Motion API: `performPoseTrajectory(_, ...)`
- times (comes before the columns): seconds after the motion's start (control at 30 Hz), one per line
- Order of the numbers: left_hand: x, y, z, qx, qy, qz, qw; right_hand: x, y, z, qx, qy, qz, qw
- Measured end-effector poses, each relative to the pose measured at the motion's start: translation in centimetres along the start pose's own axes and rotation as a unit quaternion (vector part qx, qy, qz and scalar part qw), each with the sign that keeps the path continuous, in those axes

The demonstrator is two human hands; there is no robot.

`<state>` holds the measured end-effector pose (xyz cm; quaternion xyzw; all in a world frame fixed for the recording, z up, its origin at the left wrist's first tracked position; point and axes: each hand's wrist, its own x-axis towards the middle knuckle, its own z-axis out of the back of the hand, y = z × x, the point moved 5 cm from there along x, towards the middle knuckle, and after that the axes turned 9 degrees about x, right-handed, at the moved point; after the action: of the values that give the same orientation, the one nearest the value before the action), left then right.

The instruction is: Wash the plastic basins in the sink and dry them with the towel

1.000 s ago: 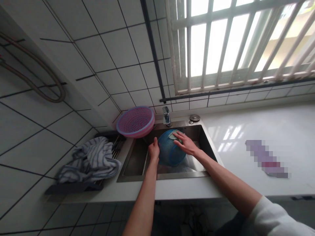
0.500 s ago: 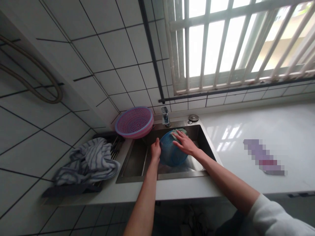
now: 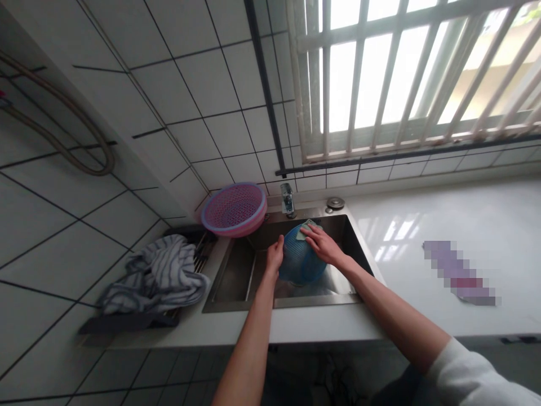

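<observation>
A blue mesh plastic basket (image 3: 302, 269) is tilted on its side inside the stainless steel sink (image 3: 296, 303). At its left edge, my left hand (image 3: 275, 256) grips the rim with the thumb pointing up. My right hand (image 3: 324, 247) presses a pale green cloth (image 3: 302, 233) against the upper side of the basket, fingers together over the cloth. Part of the cloth is hidden under those fingers. Behind the basket stands a chrome tap (image 3: 287, 198); I cannot make out any running water.
A pink colander with a bluish rim (image 3: 234, 210) leans at the sink's back left corner. Left of the sink, a striped towel (image 3: 163, 273) lies on a dark rack (image 3: 127, 323). A metal drain strainer (image 3: 336, 203) sits behind the sink. A blurred purple item (image 3: 460, 274) lies on the white counter (image 3: 406, 299).
My right hand has shifted slightly over the basket, and the cloth beneath it is bunched differently. My left hand keeps its grip on the rim. The whole view has drifted a little.
</observation>
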<state>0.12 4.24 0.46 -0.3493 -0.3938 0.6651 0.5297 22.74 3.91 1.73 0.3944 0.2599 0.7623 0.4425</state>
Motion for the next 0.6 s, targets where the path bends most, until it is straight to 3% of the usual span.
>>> performPoseTrajectory(0.1, -0.4, -1.1, 0.3, 0.071, -0.027, -0.039, 0.996, -0.2, 0.3, -0.9, -0.003, 0.017, 0.006, 1.0)
performPoseTrajectory(0.23, -0.9, -2.0, 1.4, 0.175, -0.103, -0.062, 0.977, -0.8, 2.6, -2.7, -0.011, 0.055, 0.056, 0.997)
performPoseTrajectory(0.4, -0.3, -0.6, 2.2, 0.198, -0.08, 0.043, 0.976, -1.4, 5.8, -4.2, -0.038, 0.109, 0.12, 0.986)
performPoseTrajectory(0.5, 0.0, 0.2, 2.6, 0.166, -0.081, 0.053, 0.981, -1.0, 5.6, -3.2, -0.014, 0.115, 0.139, 0.983)
performPoseTrajectory(0.6, 0.0, 0.8, 3.1, 0.106, -0.116, 0.057, 0.986, -0.1, 2.7, -0.7, 0.054, 0.037, 0.064, 0.996)
